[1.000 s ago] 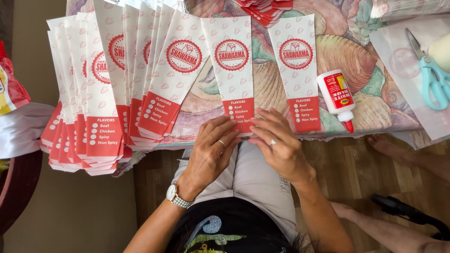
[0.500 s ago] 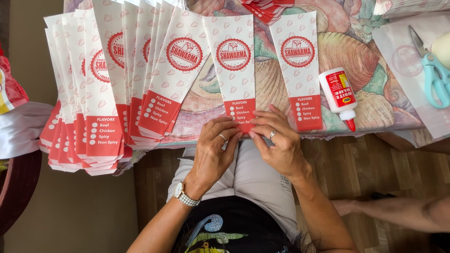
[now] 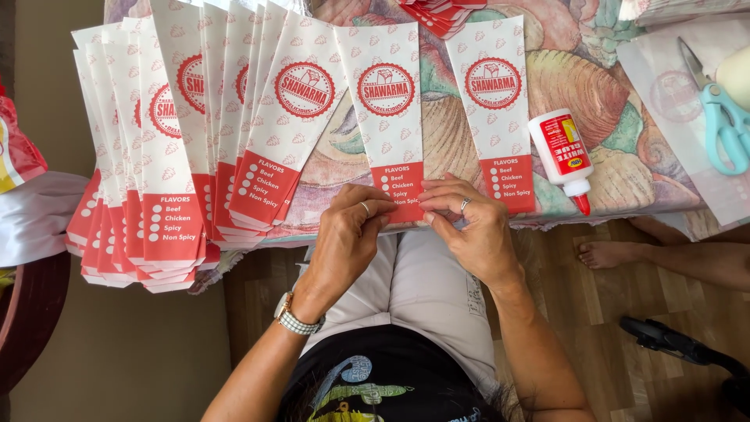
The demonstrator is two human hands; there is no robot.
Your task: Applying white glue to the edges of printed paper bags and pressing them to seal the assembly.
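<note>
A long white paper sleeve with a red round emblem and a red bottom band (image 3: pixel 387 101) lies on the patterned table edge in front of me. My left hand (image 3: pixel 351 234) and my right hand (image 3: pixel 465 227) both pinch its red bottom end, fingertips close together. A second sleeve of the same kind (image 3: pixel 494 101) lies just to the right. A white glue bottle with a red tip (image 3: pixel 561 155) lies beside that one. A fanned stack of several matching sleeves (image 3: pixel 187 148) spreads out to the left.
Light blue scissors (image 3: pixel 723 129) rest on a sheet of paper at the right. The tablecloth (image 3: pixel 578 86) has a shell pattern. Another person's bare foot (image 3: pixel 617 252) is on the wooden floor at the right, with a dark object (image 3: pixel 672 344) below it.
Both hands have moved up onto the sleeve's red end and now pinch it. The foot on the floor has shifted.
</note>
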